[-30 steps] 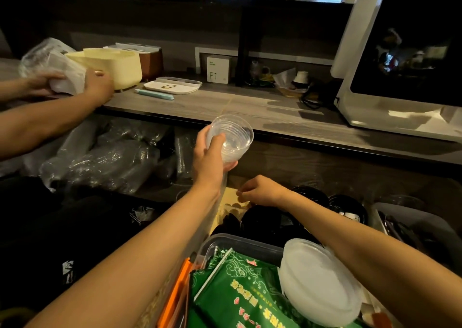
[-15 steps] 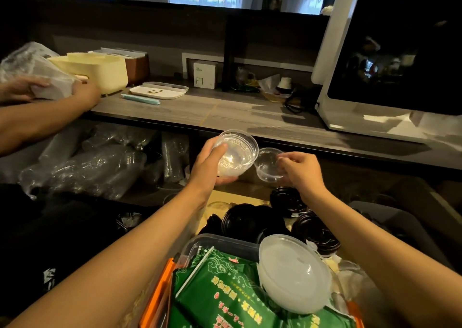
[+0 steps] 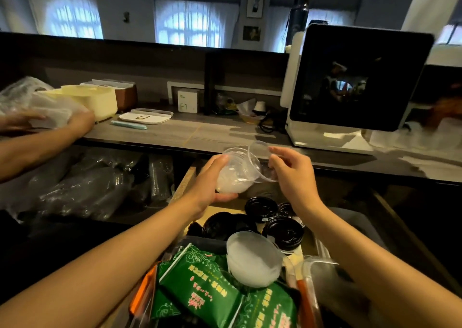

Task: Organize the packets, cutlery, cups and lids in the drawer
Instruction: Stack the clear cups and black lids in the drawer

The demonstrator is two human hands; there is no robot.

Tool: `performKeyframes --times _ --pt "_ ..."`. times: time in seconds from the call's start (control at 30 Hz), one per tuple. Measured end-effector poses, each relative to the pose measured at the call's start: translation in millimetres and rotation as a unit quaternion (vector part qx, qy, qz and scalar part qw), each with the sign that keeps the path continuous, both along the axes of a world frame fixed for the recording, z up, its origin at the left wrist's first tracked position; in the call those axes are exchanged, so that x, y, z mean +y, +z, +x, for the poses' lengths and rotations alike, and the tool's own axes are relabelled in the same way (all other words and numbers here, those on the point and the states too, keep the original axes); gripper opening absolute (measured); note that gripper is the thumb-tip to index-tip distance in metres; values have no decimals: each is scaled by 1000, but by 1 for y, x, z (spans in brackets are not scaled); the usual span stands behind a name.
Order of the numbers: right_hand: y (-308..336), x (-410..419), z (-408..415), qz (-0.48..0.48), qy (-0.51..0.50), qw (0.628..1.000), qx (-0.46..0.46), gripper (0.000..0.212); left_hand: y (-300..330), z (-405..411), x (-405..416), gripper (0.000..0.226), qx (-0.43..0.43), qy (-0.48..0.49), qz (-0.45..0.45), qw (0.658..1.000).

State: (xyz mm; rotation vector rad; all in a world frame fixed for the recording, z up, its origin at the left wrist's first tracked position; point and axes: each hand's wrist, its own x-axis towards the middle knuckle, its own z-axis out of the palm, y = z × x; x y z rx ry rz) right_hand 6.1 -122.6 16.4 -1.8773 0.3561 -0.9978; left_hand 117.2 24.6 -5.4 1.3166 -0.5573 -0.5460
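Clear plastic catches the light above the open wooden drawer [image 3: 186,177]: the left hand [image 3: 208,185] wraps round a stack of clear round plastic cups [image 3: 236,173], while the right hand [image 3: 291,175] pinches a smaller clear plastic cup [image 3: 260,162] tilted at the stack's rim. Below them, black round lids [image 3: 260,208] lie in the drawer. Thin walls look slippery; I'd guess a crooked entry could jam the cup or drop it onto the lids.
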Motion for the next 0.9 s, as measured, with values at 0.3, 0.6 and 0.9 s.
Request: performKeyframes --times 0.3,0.6,0.9 --pt "10 1 -63 -16 15 1000 23 24 14 -74 -8 40 -30 -45 36 998" --pt "-5 -30 -108 -28 -42 998 41 24 19 -128 -44 50 -42 -85 57 994" --pt "-29 -50 -129 -99 -98 989 40 21 -3 -138 -69 55 -34 -130 75 988"
